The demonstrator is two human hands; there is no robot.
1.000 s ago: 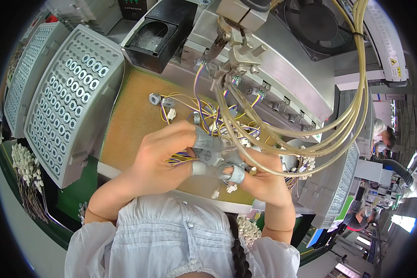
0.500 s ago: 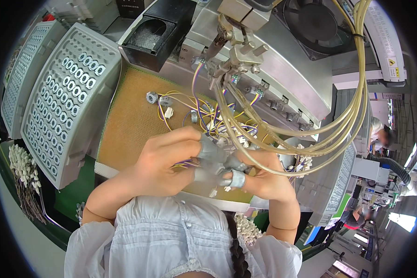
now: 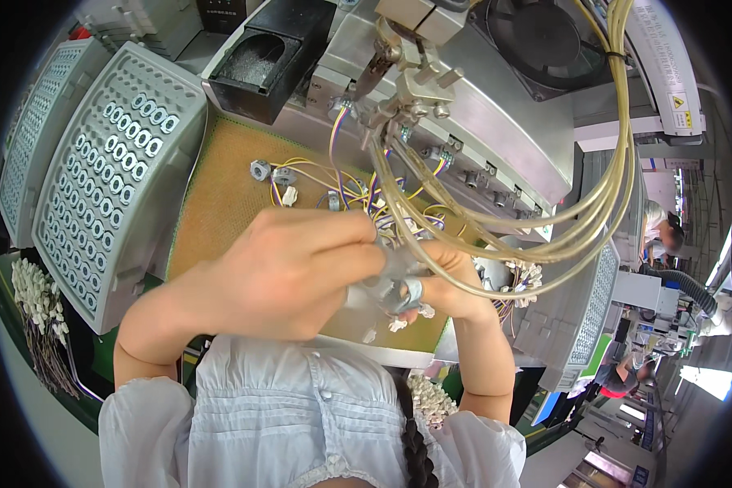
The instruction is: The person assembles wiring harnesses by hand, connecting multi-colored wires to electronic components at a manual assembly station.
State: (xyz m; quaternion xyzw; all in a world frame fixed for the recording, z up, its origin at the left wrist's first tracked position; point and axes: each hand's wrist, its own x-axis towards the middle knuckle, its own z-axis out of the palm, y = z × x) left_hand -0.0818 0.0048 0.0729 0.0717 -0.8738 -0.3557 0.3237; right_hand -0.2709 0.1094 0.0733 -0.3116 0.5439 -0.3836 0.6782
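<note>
Both hands meet over the near part of a brown mat (image 3: 220, 183), their fingertips wrapped in grey finger covers. My left hand (image 3: 281, 268) is closed, its fingers curled toward the right hand, and its back hides what it holds. My right hand (image 3: 459, 286) is also closed, thumb and fingers pinched around something small that blur and the covers obscure. Just beyond the hands lies a tangle of yellow, white and purple wires (image 3: 372, 195) with white connectors (image 3: 289, 196). Grey metal nut-shaped parts (image 3: 259, 169) lie at its left end.
Clear yellowish tubes (image 3: 626, 154) loop down close over my right hand from a metal clamp fixture (image 3: 421, 96). A grey tray (image 3: 173, 88) of ring-shaped parts stands at left, near a bundle of white connectors (image 3: 37, 285). A black box (image 3: 301, 32) sits at the back.
My left hand has turned so its back faces up and moved right against the right hand. The wires that showed beneath it are now out of sight. The view has shifted slightly.
</note>
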